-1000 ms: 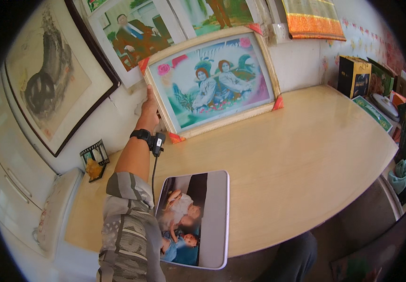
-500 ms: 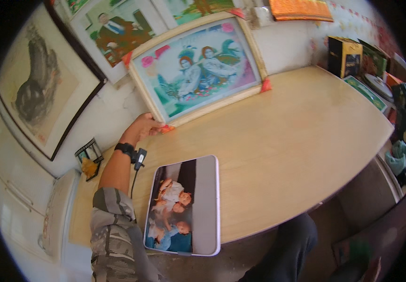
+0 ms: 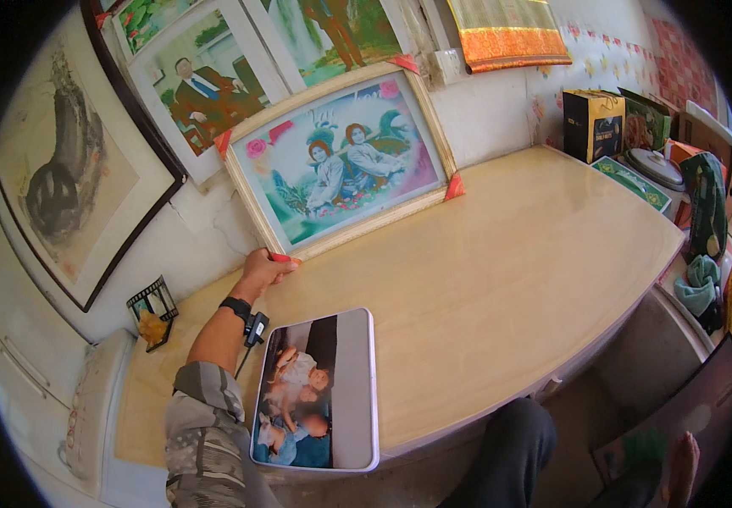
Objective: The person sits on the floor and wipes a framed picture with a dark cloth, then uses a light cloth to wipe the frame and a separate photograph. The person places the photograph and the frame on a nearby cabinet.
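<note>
My left hand (image 3: pixel 264 273) is closed on the lower left corner of a framed picture (image 3: pixel 332 169), thumb at the front. The frame is cream-coloured with red corner pieces, and two people are pictured on a blue-green ground. It stands tilted on the wooden table top (image 3: pixel 485 279), leaning toward the wall. Below my left wrist, at the table's near edge, lies a white-rimmed panel with a photo of children (image 3: pixel 315 389). Low at the right, a skin-coloured shape seen edge-on looks like my right hand (image 3: pixel 684 466); its fingers cannot be made out.
A small film-strip-style photo stand (image 3: pixel 152 313) is at the table's left end. Posters (image 3: pixel 205 93) and a dark-framed ink painting (image 3: pixel 69 169) hang behind. At the right are a black-and-gold box (image 3: pixel 593 127), a round lid (image 3: pixel 654 168) and teal cloth (image 3: pixel 698 288). My knee (image 3: pixel 514 449) is below the table.
My view has tilted upward, so table and frame appear lower and more of the wall shows. The left hand keeps its hold. More of the skin-coloured shape at the lower right has come into view.
</note>
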`<state>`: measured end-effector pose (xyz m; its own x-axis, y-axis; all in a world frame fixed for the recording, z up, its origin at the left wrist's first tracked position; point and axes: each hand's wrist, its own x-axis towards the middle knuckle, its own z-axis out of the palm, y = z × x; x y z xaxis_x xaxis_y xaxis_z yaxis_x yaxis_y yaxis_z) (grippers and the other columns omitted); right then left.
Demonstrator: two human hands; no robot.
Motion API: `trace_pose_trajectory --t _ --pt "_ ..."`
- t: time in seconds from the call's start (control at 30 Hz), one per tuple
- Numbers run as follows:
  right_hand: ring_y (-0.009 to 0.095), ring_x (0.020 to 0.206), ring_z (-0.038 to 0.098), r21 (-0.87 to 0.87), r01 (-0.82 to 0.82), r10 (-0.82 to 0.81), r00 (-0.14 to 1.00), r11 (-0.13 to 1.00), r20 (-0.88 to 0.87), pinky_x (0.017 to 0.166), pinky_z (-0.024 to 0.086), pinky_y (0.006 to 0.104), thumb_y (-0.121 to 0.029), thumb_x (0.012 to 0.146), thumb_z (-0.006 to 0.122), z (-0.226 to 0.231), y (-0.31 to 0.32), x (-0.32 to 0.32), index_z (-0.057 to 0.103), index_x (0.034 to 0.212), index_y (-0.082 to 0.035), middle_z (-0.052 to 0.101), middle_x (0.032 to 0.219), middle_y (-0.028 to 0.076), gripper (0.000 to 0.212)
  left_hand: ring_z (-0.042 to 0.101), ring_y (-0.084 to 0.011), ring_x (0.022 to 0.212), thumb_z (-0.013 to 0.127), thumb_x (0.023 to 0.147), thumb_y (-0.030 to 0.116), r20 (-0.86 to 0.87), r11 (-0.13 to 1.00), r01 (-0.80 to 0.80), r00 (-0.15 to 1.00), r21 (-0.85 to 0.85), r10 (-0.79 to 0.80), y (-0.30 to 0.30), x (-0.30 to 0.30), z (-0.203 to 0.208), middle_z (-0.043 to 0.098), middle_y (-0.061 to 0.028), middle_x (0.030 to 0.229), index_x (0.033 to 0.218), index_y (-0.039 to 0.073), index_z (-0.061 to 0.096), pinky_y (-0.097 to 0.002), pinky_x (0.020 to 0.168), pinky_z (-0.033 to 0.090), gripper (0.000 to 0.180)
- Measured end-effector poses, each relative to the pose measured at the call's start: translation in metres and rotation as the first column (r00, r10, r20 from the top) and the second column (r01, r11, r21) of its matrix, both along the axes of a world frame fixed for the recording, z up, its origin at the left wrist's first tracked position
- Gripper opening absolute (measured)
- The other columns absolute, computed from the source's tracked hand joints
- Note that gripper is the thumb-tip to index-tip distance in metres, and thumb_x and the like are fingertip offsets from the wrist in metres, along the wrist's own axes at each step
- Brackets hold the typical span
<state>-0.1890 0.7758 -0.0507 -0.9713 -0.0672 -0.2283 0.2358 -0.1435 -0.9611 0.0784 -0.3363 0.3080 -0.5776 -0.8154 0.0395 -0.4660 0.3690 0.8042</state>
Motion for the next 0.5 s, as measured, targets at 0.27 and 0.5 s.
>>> trace_pose_trajectory --t 0.27,0.5 --pt "0.026 0.139 0.036 -0.073 -0.005 0.021 0.975 0.997 0.222 0.115 0.026 0.0435 -0.049 0.11 0.061 0.016 0.005 0.046 0.044 0.154 -0.013 0.039 0.151 0.008 0.059 0.062 -0.0112 0.061 0.095 0.082 0.017 0.097 1.0 0.003 0.995 -0.02 -0.001 -0.005 -0.003 0.01 0.074 -0.0064 0.084 0.092 0.0 0.074 -0.0268 0.053 0.053 0.029" --pt "0.006 0.094 0.06 0.045 0.088 -0.095 0.977 0.995 0.189 0.079 0.043 0.0281 -0.049 0.107 0.068 0.01 0.013 0.061 0.068 0.123 -0.025 0.063 0.101 -0.01 0.028 0.062 -0.0118 0.061 0.096 0.082 0.025 0.148 0.994 0.017 0.989 -0.105 -0.002 -0.002 -0.005 0.019 0.07 -0.0048 0.078 0.088 0.001 0.076 -0.0298 0.054 0.053 0.031"
